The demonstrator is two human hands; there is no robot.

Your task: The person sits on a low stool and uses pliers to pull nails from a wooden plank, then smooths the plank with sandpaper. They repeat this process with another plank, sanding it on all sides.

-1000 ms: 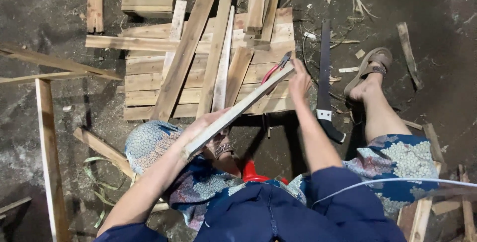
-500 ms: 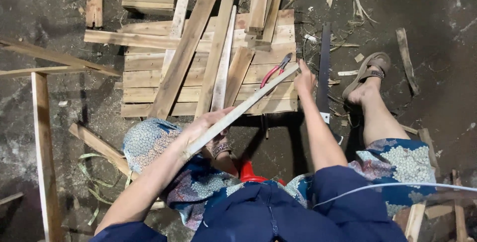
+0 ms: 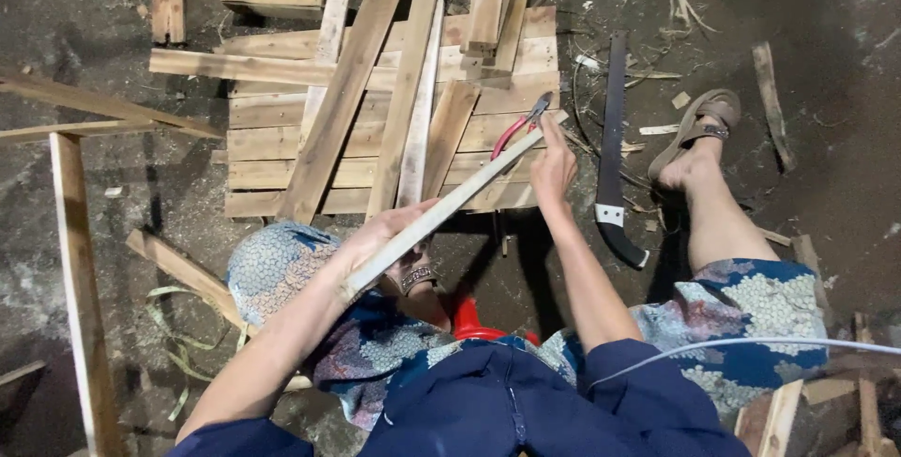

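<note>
A long thin wooden slat [image 3: 450,205] runs diagonally across my lap, from low left up to the right. My left hand [image 3: 383,237] grips its lower end. My right hand [image 3: 552,164] is at the slat's upper end and holds red-handled pliers [image 3: 519,125], whose jaws point up and right at the slat's tip. I sit over a small red stool [image 3: 474,323], with my right leg stretched out and a sandal [image 3: 696,129] on its foot.
A wooden pallet [image 3: 282,138] with several loose planks on top lies on the dark ground ahead. A black-sheathed machete [image 3: 614,143] lies right of it. Loose slats [image 3: 80,269] sit at the left, and wood scraps [image 3: 770,91] at the right.
The view has drifted slightly. The slat and both hands stay in nearly the same pose, with the pliers still at the slat's upper end.
</note>
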